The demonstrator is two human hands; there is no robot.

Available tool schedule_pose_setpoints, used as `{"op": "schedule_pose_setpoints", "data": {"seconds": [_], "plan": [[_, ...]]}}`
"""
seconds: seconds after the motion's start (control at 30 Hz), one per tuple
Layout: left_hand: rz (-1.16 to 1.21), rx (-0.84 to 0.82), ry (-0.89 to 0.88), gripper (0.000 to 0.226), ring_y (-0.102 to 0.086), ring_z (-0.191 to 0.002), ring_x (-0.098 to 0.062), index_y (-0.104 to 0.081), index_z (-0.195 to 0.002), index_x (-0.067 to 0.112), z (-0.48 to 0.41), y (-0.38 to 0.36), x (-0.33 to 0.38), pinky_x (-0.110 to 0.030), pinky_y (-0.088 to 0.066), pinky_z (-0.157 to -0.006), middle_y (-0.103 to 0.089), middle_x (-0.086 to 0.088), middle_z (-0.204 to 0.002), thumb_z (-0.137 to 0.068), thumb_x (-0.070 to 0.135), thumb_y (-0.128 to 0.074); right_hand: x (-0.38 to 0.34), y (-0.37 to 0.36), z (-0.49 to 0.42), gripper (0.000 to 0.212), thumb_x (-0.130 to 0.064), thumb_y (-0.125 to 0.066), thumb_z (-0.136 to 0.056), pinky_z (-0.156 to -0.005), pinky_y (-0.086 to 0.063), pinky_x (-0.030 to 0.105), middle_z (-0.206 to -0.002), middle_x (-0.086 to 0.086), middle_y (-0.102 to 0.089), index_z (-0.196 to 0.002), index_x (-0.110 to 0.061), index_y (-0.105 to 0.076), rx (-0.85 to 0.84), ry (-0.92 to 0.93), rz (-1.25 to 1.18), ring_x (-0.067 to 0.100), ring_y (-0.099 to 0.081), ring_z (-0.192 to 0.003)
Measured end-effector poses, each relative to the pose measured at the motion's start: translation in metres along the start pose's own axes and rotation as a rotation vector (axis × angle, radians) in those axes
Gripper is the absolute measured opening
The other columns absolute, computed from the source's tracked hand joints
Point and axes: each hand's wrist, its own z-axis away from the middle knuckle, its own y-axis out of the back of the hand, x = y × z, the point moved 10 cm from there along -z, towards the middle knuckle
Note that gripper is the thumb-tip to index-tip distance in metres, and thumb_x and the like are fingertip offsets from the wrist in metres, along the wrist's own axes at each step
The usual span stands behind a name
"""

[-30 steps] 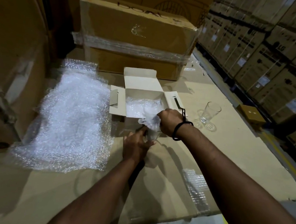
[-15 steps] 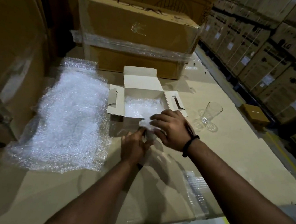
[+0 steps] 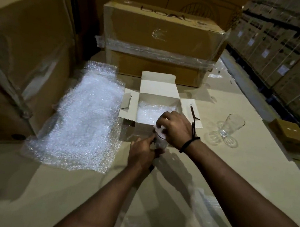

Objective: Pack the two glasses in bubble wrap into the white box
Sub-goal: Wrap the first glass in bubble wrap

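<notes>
Right hand [image 3: 174, 129] now curled atop wrapped glass [image 3: 161, 143]

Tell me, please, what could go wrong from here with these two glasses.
1. The wrapped glass is gripped only by the left hand below and the right hand at its top, where the wrap looks loose. It might unroll, or the glass might slip out.
2. The bare glass stands unprotected on the table, right of the white box. A careless sweep of the right hand could tip it.
</notes>
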Motion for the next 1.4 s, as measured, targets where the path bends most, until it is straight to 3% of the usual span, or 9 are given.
{"op": "schedule_pose_setpoints", "data": {"seconds": [0.13, 0.37, 0.53, 0.8, 0.93, 1.07, 1.23, 1.3, 1.4], "plan": [[-0.044, 0.025, 0.005, 0.047, -0.059, -0.088, -0.022, -0.053, -0.111, 0.047, -0.002, 0.002, 0.001, -0.037, -0.051, -0.075, -0.066, 0.006, -0.088, -0.067, 0.046, -0.069, 0.008, 0.001, 0.018, 0.037, -0.006, -0.065, -0.058, -0.062, -0.028, 0.029, -0.089, -0.012, -0.073, -0.085, -0.03, -0.075, -0.013, 0.123, 0.053, 0.024, -0.061, -0.076], [0.066, -0.006, 0.071, 0.033, -0.061, -0.086, -0.021, -0.059, -0.094, 0.055, 0.001, -0.008, -0.01, -0.037, -0.056, -0.064, -0.062, 0.007, -0.085, -0.063, 0.061, -0.069, 0.002, -0.029, 0.014, 0.05, -0.011, -0.049, -0.086, -0.08, -0.024, 0.032, -0.124, -0.014, -0.061, -0.127, -0.038, -0.056, -0.422, 0.094, 0.123, 0.017, -0.042, -0.112], [0.049, -0.019, -0.05, 0.047, -0.058, -0.093, -0.016, -0.058, -0.112, 0.048, -0.001, -0.001, 0.004, -0.041, -0.052, -0.077, -0.07, 0.011, -0.093, -0.068, 0.061, -0.066, 0.024, 0.0, 0.015, 0.046, -0.012, -0.052, -0.083, -0.089, -0.027, 0.035, -0.117, -0.009, -0.065, -0.12, -0.037, -0.062, -0.289, -0.101, 0.152, 0.016, -0.044, -0.118], [-0.005, 0.008, -0.075, 0.049, -0.055, -0.094, -0.019, -0.06, -0.116, 0.041, 0.002, 0.003, 0.009, -0.044, -0.048, -0.082, -0.07, 0.011, -0.099, -0.072, 0.062, -0.064, 0.026, -0.024, 0.021, 0.04, -0.019, -0.051, -0.085, -0.092, -0.028, 0.036, -0.113, 0.001, -0.063, -0.118, -0.038, -0.062, -0.477, -0.106, 0.091, 0.018, -0.047, -0.118], [0.041, 0.005, -0.043, 0.043, -0.063, -0.089, -0.012, -0.061, -0.114, 0.047, 0.004, 0.0, 0.007, -0.036, -0.053, -0.074, -0.069, 0.017, -0.095, -0.072, 0.055, -0.068, 0.051, -0.002, 0.03, 0.035, -0.034, -0.067, -0.084, -0.089, -0.044, 0.028, -0.122, -0.002, -0.062, -0.118, -0.025, -0.063, -0.139, -0.373, -0.473, 0.016, -0.058, -0.106], [0.249, -0.015, -0.005, 0.032, -0.064, -0.1, -0.013, -0.068, -0.111, 0.028, 0.007, 0.004, -0.001, -0.029, -0.054, -0.083, -0.067, 0.01, -0.106, -0.082, 0.041, -0.069, 0.041, -0.04, 0.061, 0.094, -0.036, -0.088, -0.062, -0.1, -0.046, 0.034, -0.136, -0.001, -0.049, -0.142, -0.021, -0.04, -0.135, -0.518, -0.781, 0.015, -0.051, -0.118], [0.182, 0.401, 0.04, 0.036, -0.061, -0.093, -0.017, -0.064, -0.099, 0.026, 0.016, 0.062, -0.029, -0.04, -0.055, -0.078, -0.057, 0.007, -0.105, -0.077, -0.002, -0.065, 0.042, -0.045, 0.067, 0.08, -0.017, -0.087, -0.063, -0.096, -0.049, 0.03, -0.116, -0.003, -0.061, -0.133, -0.021, -0.047, 0.114, -0.628, -0.916, 0.011, -0.058, -0.107], [0.119, 0.42, 0.006, 0.051, -0.056, -0.107, -0.019, -0.059, -0.115, 0.033, 0.013, 0.07, -0.026, -0.041, -0.055, -0.084, -0.046, 0.009, -0.12, -0.078, -0.002, -0.064, 0.041, -0.033, 0.06, 0.077, -0.018, -0.086, -0.066, -0.091, -0.05, 0.018, -0.113, -0.006, -0.059, -0.132, -0.022, -0.046, 0.15, -0.609, -1.009, 0.001, -0.057, -0.103], [0.032, 0.383, -0.079, 0.071, -0.041, -0.128, -0.015, -0.047, -0.137, 0.034, 0.01, 0.073, -0.014, -0.034, -0.044, -0.104, -0.036, 0.006, -0.144, -0.079, -0.003, -0.065, 0.051, -0.018, 0.033, 0.072, -0.024, -0.081, -0.074, -0.087, -0.05, 0.026, -0.113, -0.005, -0.056, -0.135, -0.024, -0.042, 0.158, -0.658, -1.099, 0.008, -0.055, -0.104]]}}
